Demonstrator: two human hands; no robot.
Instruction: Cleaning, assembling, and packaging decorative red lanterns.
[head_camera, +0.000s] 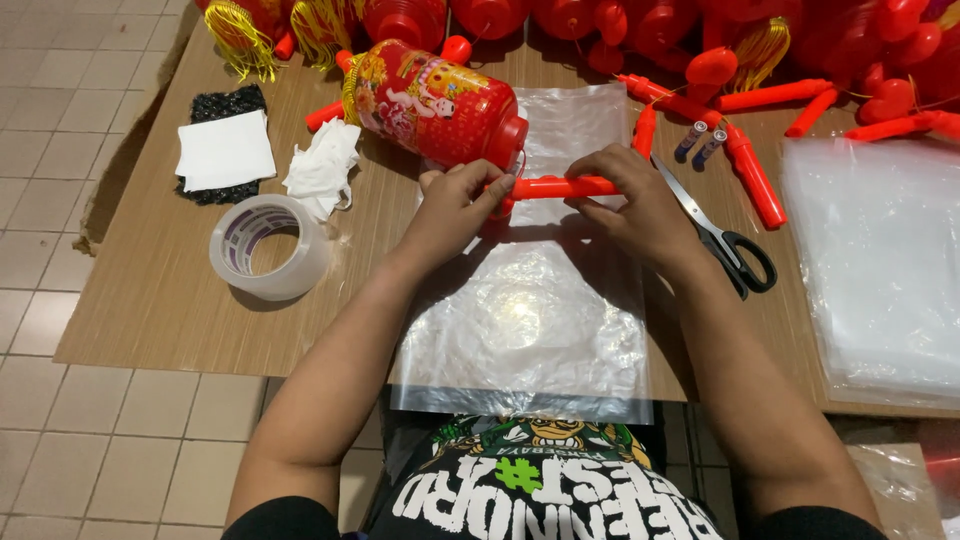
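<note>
A: Nearest is the person's dark printed shirt (530, 490), and just beyond it the near edge of the clear plastic bag (520, 340), which hangs over the near edge of the brown mat (150, 300).

B: What is the biggest thing out there?

A: That mat, spread over the tiled floor (60, 120). Then the stack of clear plastic sheets (880, 260) on the right, and the heap of red lanterns (700, 30) along the far edge.

B: And the hands?

A: Both rest on the bag's far half. The left hand (455, 205) pinches the left end of an orange-red stick (560, 186), right where it meets the red printed lantern (435, 105), which lies on its side. The right hand (640, 205) is curled over the stick's right end, fingers closed on it.

B: Smaller things?

A: A roll of clear tape (265, 245) to the left, with a white square pad (225, 150) and crumpled white tissue (322, 168) farther off. Black-handled scissors (725, 240) lie just right of the right hand, and two small batteries (700, 140) lie beyond them
</note>
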